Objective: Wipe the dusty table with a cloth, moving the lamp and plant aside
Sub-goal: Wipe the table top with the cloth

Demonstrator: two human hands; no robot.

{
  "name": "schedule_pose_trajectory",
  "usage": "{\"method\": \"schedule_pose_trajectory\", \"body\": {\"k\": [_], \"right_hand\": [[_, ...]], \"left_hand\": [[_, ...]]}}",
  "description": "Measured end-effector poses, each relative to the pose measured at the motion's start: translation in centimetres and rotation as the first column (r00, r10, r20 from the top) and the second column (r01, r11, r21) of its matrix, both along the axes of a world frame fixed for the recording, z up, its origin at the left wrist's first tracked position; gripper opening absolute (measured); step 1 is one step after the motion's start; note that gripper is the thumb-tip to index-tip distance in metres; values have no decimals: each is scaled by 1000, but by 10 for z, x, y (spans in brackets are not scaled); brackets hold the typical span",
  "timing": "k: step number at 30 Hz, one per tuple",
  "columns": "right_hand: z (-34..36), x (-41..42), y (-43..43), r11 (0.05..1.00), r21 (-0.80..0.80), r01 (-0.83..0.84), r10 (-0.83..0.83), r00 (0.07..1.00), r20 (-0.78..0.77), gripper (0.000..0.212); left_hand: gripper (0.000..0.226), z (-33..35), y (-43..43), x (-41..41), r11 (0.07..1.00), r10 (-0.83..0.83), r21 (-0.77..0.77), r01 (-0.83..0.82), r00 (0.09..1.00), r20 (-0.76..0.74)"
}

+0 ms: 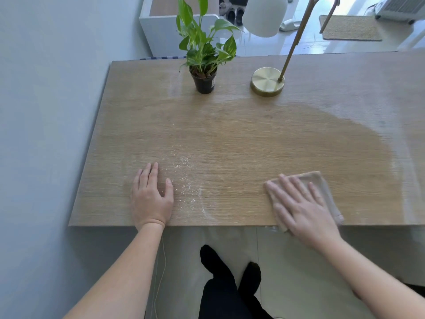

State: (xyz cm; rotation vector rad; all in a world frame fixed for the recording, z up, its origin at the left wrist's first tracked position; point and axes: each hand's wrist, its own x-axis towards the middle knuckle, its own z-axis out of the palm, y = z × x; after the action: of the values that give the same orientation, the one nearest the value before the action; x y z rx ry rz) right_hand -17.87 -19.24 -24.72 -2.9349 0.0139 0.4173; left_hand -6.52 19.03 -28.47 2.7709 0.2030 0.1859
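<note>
A wooden table (230, 125) fills the view, with pale dust at its edges and a darker wiped patch in the middle. My right hand (301, 206) presses flat on a beige cloth (322, 183) near the front edge, right of centre. My left hand (150, 194) rests flat on the table at the front left, holding nothing. White crumbs and a dust streak (184, 178) lie between the hands, close to the left one. A green plant in a small black pot (204, 82) and a lamp with a round brass base (267, 81) stand near the far edge.
A grey wall runs along the left side of the table. The lamp's white shade (264, 14) hangs above the far edge. Behind the table are a white cabinet (161, 31), a mat (349, 27) and shoes on the floor. My feet (230, 268) stand below the front edge.
</note>
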Motion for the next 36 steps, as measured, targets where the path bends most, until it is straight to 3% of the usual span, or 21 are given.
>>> {"method": "schedule_pose_trajectory", "body": {"k": [5,7,9,11,13,17,22,24,27,31,33,36], "right_hand": [[-8,66,26,876,73,477,-478,878,5,57],[-9,72,57,909,76,409,-411,911,12,57],[-9,51,78,980,82,182,-186,982,38,56],[-9,18,70,998,68,-1,-1,999,37,56],[-9,-5,41,998,27,-54,53,998,40,57],[0,3,-9,999,9,54,-54,998,15,58],[-5,85,22,890,69,451,-453,891,15,59],[-7,101,57,908,82,410,-411,912,-4,60],[-6,74,99,985,99,144,-147,989,28,58],[-2,23,77,995,82,-57,56,998,18,57],[2,27,46,998,61,-17,15,999,32,57],[4,70,15,977,45,209,-210,977,37,58]], "left_hand": [[66,0,0,0,1000,0,15,1,1000,-6],[66,1,-1,0,1000,2,17,-2,1000,4],[66,1,-1,0,1000,2,16,-2,1000,5],[66,1,-1,0,1000,2,14,-2,1000,2],[66,1,0,-1,1000,4,13,-4,1000,-2],[65,0,0,0,1000,-2,5,2,1000,3],[65,-1,1,-1,1000,-4,-3,4,1000,-7],[66,1,0,-1,1000,-8,-2,8,1000,-16],[67,2,0,-1,999,-15,-29,14,1000,-23],[71,3,5,-2,996,-54,-70,50,997,-61],[71,4,12,-1,991,-74,-120,66,995,-65],[63,9,36,2,988,-93,-133,83,993,-71]]}}
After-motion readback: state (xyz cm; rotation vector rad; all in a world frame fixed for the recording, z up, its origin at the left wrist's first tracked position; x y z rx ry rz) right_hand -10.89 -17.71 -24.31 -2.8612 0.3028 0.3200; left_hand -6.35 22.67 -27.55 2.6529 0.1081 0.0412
